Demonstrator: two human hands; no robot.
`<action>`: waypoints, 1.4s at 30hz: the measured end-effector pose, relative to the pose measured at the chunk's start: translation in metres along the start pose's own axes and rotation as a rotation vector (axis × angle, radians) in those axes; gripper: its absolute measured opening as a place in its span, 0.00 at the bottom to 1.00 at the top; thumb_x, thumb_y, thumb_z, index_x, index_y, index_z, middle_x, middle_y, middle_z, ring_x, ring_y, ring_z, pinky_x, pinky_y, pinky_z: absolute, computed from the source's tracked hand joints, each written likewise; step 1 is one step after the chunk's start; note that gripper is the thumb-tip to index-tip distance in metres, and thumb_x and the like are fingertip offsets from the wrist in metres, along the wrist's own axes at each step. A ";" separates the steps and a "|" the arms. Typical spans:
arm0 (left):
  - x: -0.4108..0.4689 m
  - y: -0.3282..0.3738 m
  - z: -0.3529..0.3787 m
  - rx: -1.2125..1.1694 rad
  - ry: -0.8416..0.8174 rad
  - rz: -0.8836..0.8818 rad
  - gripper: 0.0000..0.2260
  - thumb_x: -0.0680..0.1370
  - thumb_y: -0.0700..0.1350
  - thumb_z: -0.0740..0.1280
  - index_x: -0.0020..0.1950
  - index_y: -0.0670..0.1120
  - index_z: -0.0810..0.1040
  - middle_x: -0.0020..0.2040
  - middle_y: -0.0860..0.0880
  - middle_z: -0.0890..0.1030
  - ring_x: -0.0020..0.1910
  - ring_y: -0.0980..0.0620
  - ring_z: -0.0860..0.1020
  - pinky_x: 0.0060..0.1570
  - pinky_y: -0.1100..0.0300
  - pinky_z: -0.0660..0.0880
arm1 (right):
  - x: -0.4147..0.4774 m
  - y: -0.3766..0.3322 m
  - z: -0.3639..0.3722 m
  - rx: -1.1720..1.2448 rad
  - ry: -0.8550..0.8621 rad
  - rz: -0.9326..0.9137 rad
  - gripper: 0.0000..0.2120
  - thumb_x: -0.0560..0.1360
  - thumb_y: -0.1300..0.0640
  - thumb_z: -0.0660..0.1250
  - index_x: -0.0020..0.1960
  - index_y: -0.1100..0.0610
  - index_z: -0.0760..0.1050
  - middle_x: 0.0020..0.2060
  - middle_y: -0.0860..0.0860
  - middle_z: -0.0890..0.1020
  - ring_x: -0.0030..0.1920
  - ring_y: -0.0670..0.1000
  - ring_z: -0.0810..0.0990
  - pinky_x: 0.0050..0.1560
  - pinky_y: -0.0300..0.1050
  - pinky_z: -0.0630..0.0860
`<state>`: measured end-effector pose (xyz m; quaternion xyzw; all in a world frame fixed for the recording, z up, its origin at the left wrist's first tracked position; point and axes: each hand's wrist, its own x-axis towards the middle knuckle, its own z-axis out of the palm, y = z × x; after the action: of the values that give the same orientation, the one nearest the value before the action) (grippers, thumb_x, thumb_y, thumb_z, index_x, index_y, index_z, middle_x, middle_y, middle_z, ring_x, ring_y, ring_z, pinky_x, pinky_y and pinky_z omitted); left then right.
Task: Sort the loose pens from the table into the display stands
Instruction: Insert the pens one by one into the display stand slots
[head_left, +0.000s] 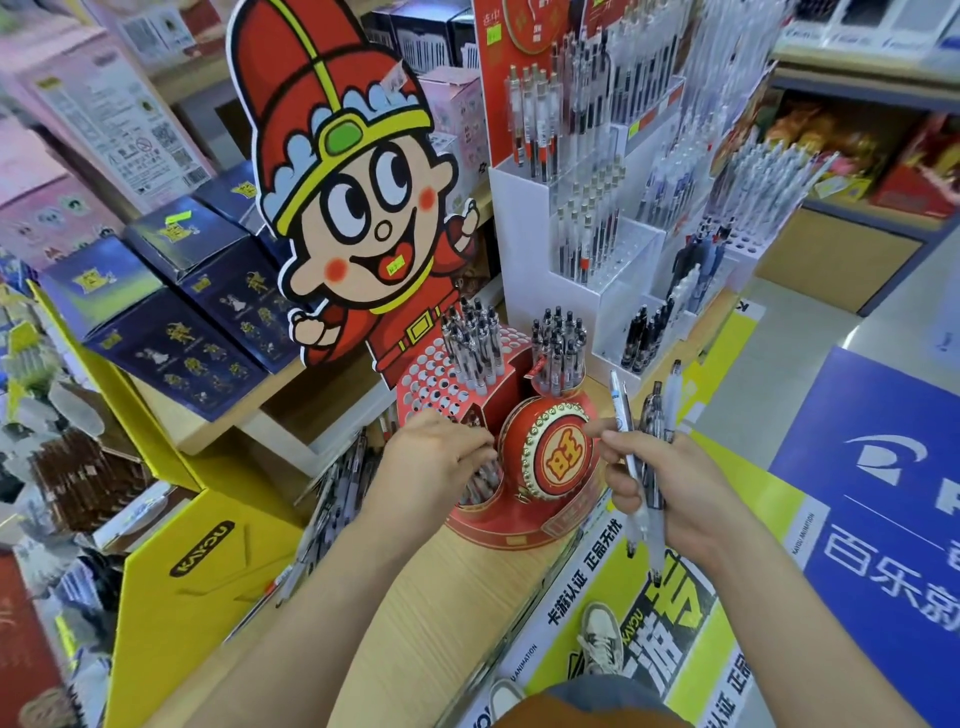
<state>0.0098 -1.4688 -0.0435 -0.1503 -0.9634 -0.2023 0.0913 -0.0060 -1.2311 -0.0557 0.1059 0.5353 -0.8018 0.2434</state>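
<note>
Tabletop (457, 597) of pale wood bears the red drum stand (545, 467). At its 3 o'clock the right hand (670, 483) curls its fingers (623, 488) round a bunch of pens (652, 410); at 9 o'clock the left hand (431, 462) bends its fingers over the stand's front pocket, a pinch not discernible. Loose pens (337, 488) lie at 8 o'clock. Beyond, at 12, upright pens (470, 348) fill its holes.
</note>
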 end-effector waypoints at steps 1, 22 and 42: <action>-0.001 -0.001 0.002 0.010 -0.002 0.032 0.07 0.74 0.47 0.68 0.45 0.47 0.85 0.40 0.54 0.84 0.39 0.49 0.75 0.42 0.63 0.68 | -0.001 0.000 0.001 0.006 -0.008 0.001 0.09 0.77 0.66 0.62 0.51 0.65 0.81 0.34 0.53 0.69 0.25 0.48 0.67 0.23 0.38 0.65; 0.028 0.016 -0.015 0.156 -0.278 -0.132 0.09 0.80 0.51 0.64 0.50 0.50 0.82 0.44 0.53 0.83 0.45 0.52 0.79 0.49 0.56 0.75 | -0.023 0.013 0.053 0.145 -0.162 0.093 0.15 0.74 0.56 0.65 0.58 0.61 0.80 0.27 0.51 0.71 0.22 0.45 0.67 0.21 0.36 0.63; 0.085 0.100 -0.017 -1.029 0.354 -0.505 0.12 0.68 0.50 0.76 0.40 0.41 0.81 0.31 0.41 0.80 0.27 0.52 0.75 0.29 0.61 0.72 | -0.020 -0.044 -0.020 -0.314 -0.243 0.041 0.21 0.72 0.39 0.65 0.43 0.57 0.82 0.24 0.53 0.66 0.19 0.47 0.58 0.23 0.39 0.54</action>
<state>-0.0350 -1.3676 0.0281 0.0944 -0.7180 -0.6800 0.1149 -0.0129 -1.1935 -0.0199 -0.0198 0.6183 -0.7102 0.3361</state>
